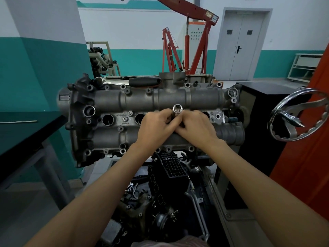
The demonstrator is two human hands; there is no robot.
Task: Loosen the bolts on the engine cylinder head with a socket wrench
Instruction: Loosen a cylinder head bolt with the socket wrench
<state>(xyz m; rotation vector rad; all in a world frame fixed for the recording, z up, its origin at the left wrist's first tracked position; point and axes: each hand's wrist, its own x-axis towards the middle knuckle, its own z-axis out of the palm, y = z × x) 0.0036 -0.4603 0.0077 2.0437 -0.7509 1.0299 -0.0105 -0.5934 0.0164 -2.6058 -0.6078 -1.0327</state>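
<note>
Both hands, left hand (155,126) and right hand (195,128), pinch one socket extension (176,112) upright over the cylinder head's (142,102) middle; its lower end is hidden. Ratchet handle (144,81) lies along the far edge.

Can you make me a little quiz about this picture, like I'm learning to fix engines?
1. True or false: the black-handled ratchet wrench lies on the far edge of the grey metal engine cylinder head, and no hand touches it.
2. What do the left hand and right hand hold together? A) a shiny silver socket with its open end up B) a hammer C) a rag
3. Fill in: on the right stands a chrome hand ____.

Key: 1 true; 2 A; 3 wheel.
</note>
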